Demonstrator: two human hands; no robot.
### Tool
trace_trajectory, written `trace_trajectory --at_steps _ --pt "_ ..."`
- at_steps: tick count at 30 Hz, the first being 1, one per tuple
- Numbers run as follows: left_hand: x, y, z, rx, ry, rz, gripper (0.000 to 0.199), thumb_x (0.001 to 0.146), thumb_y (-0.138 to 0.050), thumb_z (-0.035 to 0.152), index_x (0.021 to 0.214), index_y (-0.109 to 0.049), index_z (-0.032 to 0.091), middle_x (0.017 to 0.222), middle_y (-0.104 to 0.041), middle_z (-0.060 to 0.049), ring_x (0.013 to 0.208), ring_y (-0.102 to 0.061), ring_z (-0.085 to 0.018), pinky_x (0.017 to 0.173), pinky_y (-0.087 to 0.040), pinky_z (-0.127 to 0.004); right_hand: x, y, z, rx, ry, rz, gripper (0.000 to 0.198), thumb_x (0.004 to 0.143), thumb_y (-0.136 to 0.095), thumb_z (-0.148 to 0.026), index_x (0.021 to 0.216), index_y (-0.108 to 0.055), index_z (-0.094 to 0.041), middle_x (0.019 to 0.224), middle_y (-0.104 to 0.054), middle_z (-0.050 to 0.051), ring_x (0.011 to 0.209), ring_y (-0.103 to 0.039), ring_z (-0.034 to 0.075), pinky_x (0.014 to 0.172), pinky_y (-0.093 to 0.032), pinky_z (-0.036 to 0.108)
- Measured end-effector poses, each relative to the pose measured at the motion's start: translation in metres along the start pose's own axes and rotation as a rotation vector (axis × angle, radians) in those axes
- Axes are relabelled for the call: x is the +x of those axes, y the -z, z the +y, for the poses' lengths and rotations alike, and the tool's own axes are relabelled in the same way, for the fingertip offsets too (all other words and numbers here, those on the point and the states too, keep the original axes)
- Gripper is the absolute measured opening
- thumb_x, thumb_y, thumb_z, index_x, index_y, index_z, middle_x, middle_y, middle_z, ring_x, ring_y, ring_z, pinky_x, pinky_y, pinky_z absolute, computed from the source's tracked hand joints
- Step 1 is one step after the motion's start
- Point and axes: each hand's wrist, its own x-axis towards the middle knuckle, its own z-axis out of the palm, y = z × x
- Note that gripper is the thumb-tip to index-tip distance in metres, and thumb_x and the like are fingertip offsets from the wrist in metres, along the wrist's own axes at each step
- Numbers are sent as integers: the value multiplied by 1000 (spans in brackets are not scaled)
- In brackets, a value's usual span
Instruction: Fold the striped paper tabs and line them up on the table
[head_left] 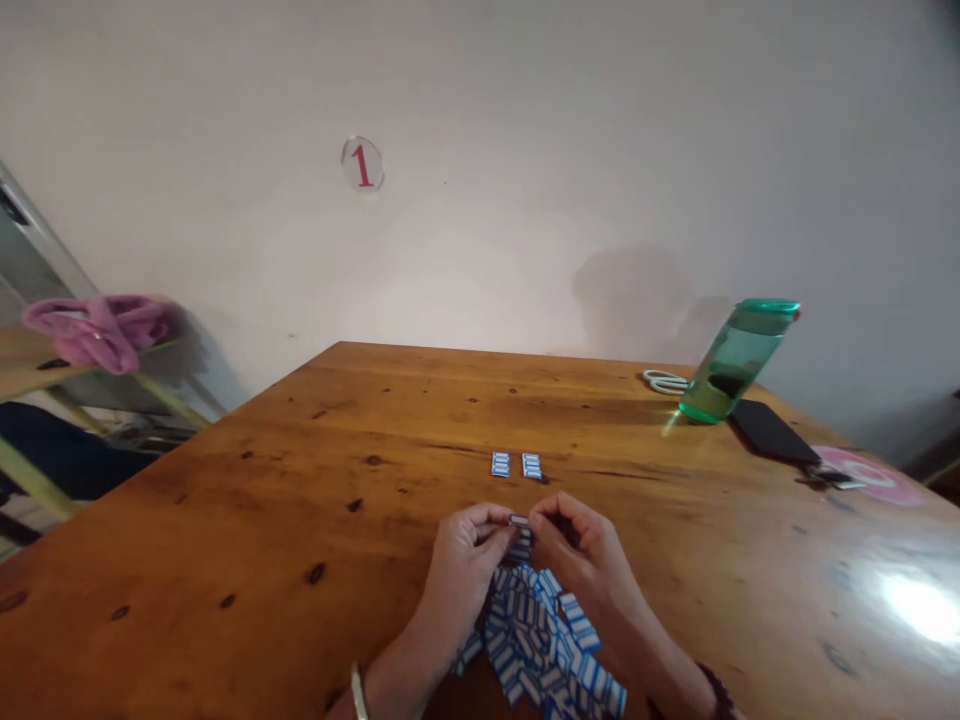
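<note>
Held piece (520, 521): is showing blue and white
Pile (529, 640): is repeating white bars, blue stripes, blue edges
Left front piece (500, 464): is showing white bars on blue
Right front piece (532, 466): is matching that
Table (300, 480): is showing orange-brown, dark knots, streaky grain
Wall (465, 220): is looking pale grey
Wall disc (363, 165): is carrying red "1"
Bottle (739, 360): is showing see-through green, red bit at lid
Flat slab (772, 432): is looking black
Fuzzy cloth (101, 332): is showing mauve-pink
Bangle (358, 692): is looking pale

Evenly muted indoor light, with glare on the worktop (795, 580) at right, soft shadows on the wall (480, 240), and stretched edges.
</note>
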Motion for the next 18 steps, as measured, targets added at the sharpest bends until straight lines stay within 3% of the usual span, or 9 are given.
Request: trace_trajectory --at_steps 6,12,18 --pt "1 17 20 -206 -5 174 19 60 -72 23 73 -64 12 67 -70 -7 63 -63 -15 59 -49 -24 7 17 3 -315 51 -135 20 78 -47 -28 66 -57 -17 58 -56 -1 54 -46 12 50 -33 22" --pt "2 28 25 -431 0 215 20 60 -73 17 74 -61 12 73 -71 -9 71 -66 -18 60 -51 -25 1 23 5 -661 84 -401 21 79 -43 -21 62 -56 -18 56 -56 -1 52 -47 12 50 -29 23" --pt "2 26 26 -487 2 221 17 61 -72 14 73 -60 12 72 -71 -10 70 -67 -19 59 -51 -25 -4 20 10 -749 70 -514 18 78 -45 -21 64 -57 -19 63 -61 2 56 -51 14 53 -30 24"
